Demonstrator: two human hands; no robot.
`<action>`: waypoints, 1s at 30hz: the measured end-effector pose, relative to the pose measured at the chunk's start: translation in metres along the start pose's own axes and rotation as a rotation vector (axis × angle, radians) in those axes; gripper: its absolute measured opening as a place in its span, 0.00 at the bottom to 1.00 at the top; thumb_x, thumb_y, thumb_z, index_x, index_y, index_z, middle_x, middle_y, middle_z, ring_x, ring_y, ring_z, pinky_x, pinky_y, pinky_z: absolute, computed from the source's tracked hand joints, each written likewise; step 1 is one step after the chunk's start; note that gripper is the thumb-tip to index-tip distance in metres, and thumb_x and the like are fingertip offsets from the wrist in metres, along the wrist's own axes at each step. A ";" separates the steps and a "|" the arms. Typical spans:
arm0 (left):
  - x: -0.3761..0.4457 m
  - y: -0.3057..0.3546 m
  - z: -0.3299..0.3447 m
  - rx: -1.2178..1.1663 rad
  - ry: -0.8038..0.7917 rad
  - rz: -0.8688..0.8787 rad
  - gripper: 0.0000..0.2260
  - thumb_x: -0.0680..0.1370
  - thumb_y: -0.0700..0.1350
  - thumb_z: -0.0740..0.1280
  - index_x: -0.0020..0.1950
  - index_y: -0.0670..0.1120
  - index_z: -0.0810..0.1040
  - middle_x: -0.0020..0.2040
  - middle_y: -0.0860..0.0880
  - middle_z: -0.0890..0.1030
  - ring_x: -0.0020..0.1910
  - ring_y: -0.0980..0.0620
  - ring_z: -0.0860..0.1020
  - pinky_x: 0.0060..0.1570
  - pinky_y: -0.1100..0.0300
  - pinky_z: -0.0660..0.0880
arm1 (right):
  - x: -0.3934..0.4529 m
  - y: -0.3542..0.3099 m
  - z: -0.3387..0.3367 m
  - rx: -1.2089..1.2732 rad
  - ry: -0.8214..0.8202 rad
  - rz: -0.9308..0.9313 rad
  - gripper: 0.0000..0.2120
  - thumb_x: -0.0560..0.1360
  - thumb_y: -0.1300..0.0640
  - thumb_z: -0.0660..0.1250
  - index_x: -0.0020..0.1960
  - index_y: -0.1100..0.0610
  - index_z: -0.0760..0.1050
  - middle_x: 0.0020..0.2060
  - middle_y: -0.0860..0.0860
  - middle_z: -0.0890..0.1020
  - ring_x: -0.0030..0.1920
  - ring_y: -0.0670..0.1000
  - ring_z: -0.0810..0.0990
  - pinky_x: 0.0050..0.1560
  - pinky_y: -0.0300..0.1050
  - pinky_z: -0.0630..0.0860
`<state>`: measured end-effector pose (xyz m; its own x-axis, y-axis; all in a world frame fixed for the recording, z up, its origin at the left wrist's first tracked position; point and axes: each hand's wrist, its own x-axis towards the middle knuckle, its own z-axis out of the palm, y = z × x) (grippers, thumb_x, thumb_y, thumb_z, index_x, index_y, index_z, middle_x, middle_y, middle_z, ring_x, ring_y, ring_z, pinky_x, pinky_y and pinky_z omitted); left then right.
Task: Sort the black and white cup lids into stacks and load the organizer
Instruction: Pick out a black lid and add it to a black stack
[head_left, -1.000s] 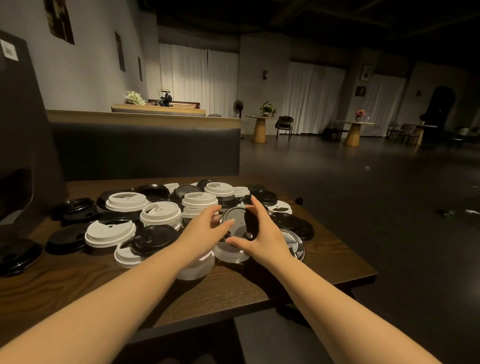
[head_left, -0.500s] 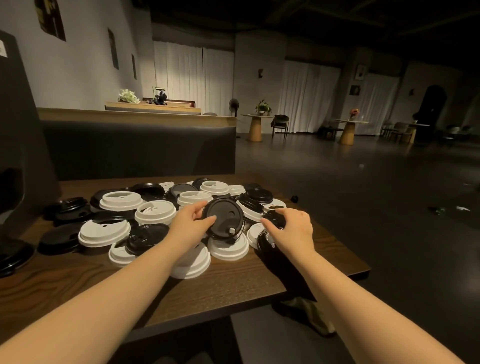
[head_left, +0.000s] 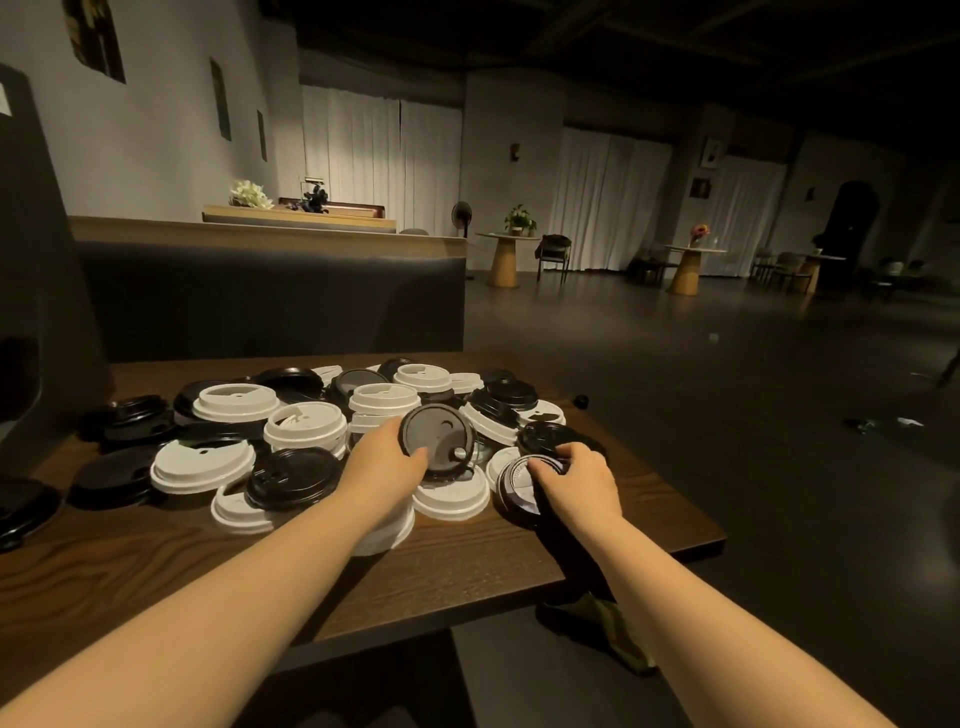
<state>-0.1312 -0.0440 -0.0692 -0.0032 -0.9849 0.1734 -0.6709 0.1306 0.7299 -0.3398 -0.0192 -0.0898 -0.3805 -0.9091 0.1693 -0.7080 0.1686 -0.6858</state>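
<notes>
Lids: a mix of matte white (head_left: 238, 402) and glossy black (head_left: 291, 475). Black lid (head_left: 435, 436) held tilted by left hand (head_left: 382, 460) shows a dull grey-black underside. Black lid (head_left: 514, 486) under right hand (head_left: 579, 480) has a pale, whitish inside. Surface (head_left: 156, 566) is dark brown wood with strong wavy grain. Booth back (head_left: 270, 296) is dark grey with a tan wood cap. Curtains (head_left: 379, 166) are white, floor (head_left: 727, 364) near-black.

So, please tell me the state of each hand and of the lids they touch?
left hand: grips a black lid, tilted up on edge.
black lid: lifted, underside facing the camera.
right hand: fingers curled on the rim of a second black lid.
second black lid: lying on the table, near its right edge.
</notes>
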 end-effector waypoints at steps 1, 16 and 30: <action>0.000 0.000 -0.001 0.015 -0.006 0.003 0.19 0.79 0.44 0.65 0.69 0.43 0.71 0.63 0.45 0.78 0.61 0.46 0.75 0.54 0.58 0.71 | 0.001 0.000 0.001 0.041 0.016 -0.005 0.25 0.76 0.45 0.66 0.68 0.57 0.70 0.64 0.56 0.72 0.62 0.55 0.73 0.59 0.46 0.71; 0.004 -0.031 -0.054 0.122 0.168 -0.014 0.15 0.80 0.49 0.64 0.65 0.46 0.76 0.62 0.47 0.78 0.61 0.47 0.76 0.56 0.52 0.73 | 0.000 -0.020 0.012 0.618 0.170 -0.011 0.12 0.79 0.52 0.61 0.59 0.57 0.75 0.51 0.50 0.78 0.55 0.50 0.76 0.59 0.49 0.75; 0.005 -0.077 -0.077 0.642 0.052 -0.164 0.36 0.71 0.72 0.60 0.66 0.45 0.71 0.56 0.46 0.80 0.54 0.46 0.79 0.51 0.51 0.78 | -0.013 -0.055 0.037 0.689 0.114 -0.009 0.15 0.79 0.49 0.61 0.60 0.57 0.75 0.51 0.49 0.78 0.55 0.49 0.76 0.56 0.46 0.76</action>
<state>-0.0228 -0.0504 -0.0737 0.1616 -0.9774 0.1366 -0.9682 -0.1302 0.2138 -0.2742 -0.0310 -0.0808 -0.4631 -0.8573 0.2250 -0.1873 -0.1535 -0.9702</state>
